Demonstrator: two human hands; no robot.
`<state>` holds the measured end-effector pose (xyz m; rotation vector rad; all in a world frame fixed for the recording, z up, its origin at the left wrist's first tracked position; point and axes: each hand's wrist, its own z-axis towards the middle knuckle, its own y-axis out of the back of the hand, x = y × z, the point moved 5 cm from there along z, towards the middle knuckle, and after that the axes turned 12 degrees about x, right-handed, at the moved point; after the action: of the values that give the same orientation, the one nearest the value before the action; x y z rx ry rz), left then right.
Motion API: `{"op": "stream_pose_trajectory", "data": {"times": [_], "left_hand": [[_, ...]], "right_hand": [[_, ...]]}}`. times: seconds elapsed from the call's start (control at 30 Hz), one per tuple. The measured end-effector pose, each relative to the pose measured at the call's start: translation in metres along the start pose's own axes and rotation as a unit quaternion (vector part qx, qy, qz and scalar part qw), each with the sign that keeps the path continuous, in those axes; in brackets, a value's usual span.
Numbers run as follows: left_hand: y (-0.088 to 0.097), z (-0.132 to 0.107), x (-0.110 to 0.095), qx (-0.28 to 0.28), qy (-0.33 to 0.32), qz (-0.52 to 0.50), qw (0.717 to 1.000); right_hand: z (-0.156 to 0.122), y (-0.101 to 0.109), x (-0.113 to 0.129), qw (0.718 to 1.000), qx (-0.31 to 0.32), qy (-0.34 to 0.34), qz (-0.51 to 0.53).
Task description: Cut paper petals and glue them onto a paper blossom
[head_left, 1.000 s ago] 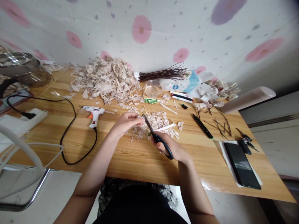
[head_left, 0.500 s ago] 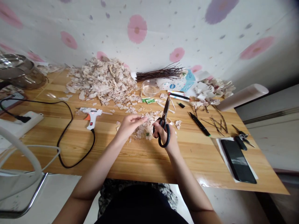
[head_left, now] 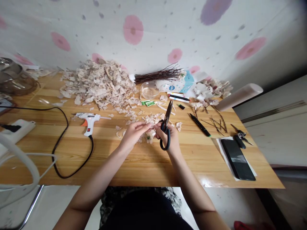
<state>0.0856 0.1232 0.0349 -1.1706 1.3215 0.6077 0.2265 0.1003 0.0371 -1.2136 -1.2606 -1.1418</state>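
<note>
1. Glue gun (head_left: 90, 122) and flake heap (head_left: 100, 84) lie left, phone (head_left: 238, 161) right
2. Wooden table (head_left: 136, 169), flowered wall (head_left: 107, 35)
3. Right hand (head_left: 173, 140) grips scissors (head_left: 168, 112) above table; left hand (head_left: 132, 134) pinches, on what I can't tell

On my feed, the right hand (head_left: 173, 137) grips black-handled scissors (head_left: 165, 125), blades pointing away. The left hand (head_left: 134, 132) is just beside it; whether its fingertips pinch anything, I can't make out. Pale petal-like flakes (head_left: 156, 117) lie beyond both; a glue gun (head_left: 90, 122) sits left of them.
</note>
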Motion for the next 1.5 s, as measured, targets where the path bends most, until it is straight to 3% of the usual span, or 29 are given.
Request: {"op": "stream_pose_trajectory", "data": {"times": [0.37, 0.6, 1.13, 1.5], "left_hand": [[0.006, -0.001, -0.002, -0.019, 0.008, 0.018, 1.000], [-0.002, -0.005, -0.016, 0.034, 0.023, 0.069, 0.997], [-0.005, -0.002, -0.007, 0.104, 0.020, 0.057, 0.993], [-0.005, -0.002, -0.009, 0.106, 0.017, 0.067, 0.992]], "right_hand": [[-0.002, -0.004, 0.002, 1.000, 0.024, -0.002, 0.001], [0.000, 0.003, 0.001, 1.000, 0.021, 0.001, 0.014], [-0.001, 0.001, 0.003, 0.998, 0.047, -0.001, 0.035], [-0.001, 0.004, 0.008, 0.999, 0.045, 0.006, 0.023]]}}
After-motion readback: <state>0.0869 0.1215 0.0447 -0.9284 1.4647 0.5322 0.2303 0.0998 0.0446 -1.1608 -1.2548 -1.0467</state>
